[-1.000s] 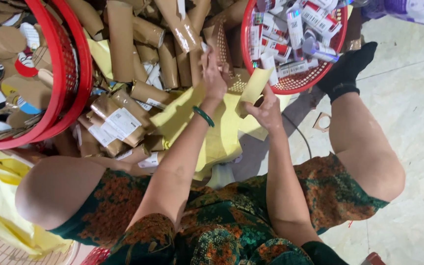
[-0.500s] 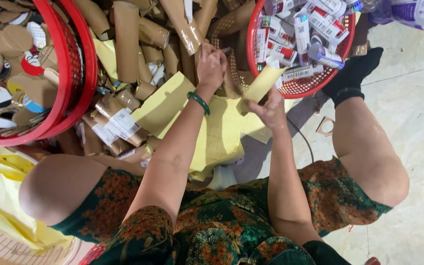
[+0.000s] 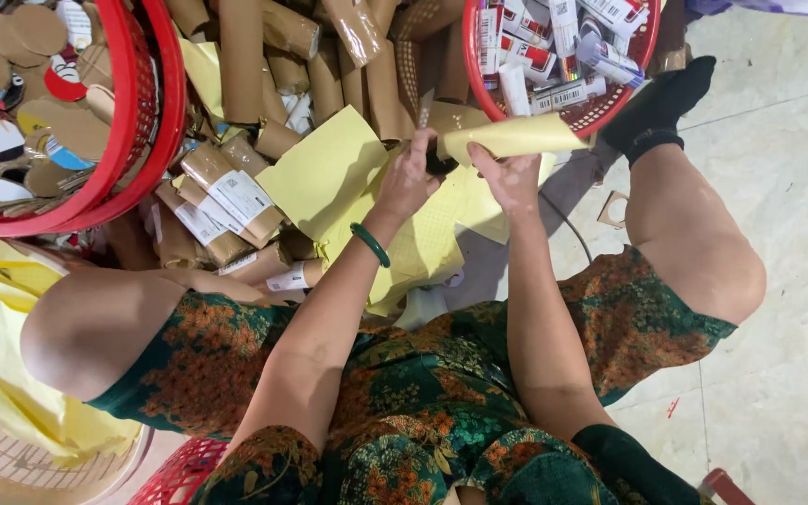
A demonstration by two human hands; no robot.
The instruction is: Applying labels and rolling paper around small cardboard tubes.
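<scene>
A person sits on a pale tiled floor [image 3: 778,281], seen from above, knees apart, wearing a green and orange flowered dress. Both hands meet just in front of the knees over a heap of loose yellow sheets [image 3: 329,173]. The right hand [image 3: 512,178] pinches one end of a yellow sheet rolled into a narrow cone or tube, the yellow roll [image 3: 512,138], thumb and fingers pressed together on it; the roll points away to the right, toward a red basket. The left hand [image 3: 411,178], with a green bangle [image 3: 369,244] at the wrist, has its fingers curled close around a small brown card piece [image 3: 451,117] at the roll's near end. Whether it also grips a small dark thing there, I cannot tell.

Beyond the hands lie many brown cardboard tubes [image 3: 240,56], some with white labels. A red basket of small white and red tubes [image 3: 554,56] stands at upper right, beside a foot in a black sock [image 3: 656,108]. A second red basket [image 3: 133,122] at upper left holds round card discs.

To do this step well, it seems wise to keep the roll tight with the right-hand pinch while the left hand guides the near end, so the sheet does not spring open.
</scene>
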